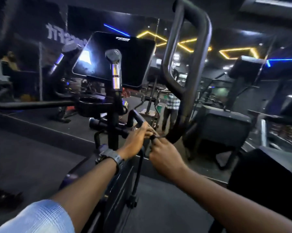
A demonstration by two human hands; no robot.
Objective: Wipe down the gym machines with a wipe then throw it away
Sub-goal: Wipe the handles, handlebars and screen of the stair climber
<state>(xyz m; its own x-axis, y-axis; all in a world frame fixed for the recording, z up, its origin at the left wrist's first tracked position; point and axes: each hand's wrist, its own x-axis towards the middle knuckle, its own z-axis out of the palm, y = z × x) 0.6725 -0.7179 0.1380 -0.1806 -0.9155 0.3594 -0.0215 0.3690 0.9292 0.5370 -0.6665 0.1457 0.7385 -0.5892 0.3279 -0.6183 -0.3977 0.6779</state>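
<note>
I stand at a black elliptical machine with a dark console screen. My left hand, a watch on its wrist, lies curled over the end of the low black handlebar. A small pale patch shows at its fingertips; I cannot tell whether that is the wipe. My right hand is closed just right of it, pinching a thin dark strip that runs toward the big looped arm handle. The two hands almost touch.
A short grip with silver sensor bands rises in front of the screen. A cup holder sits below it. Another machine stands to the right. A person in a checked shirt shows ahead. A dark rounded pad is at lower right.
</note>
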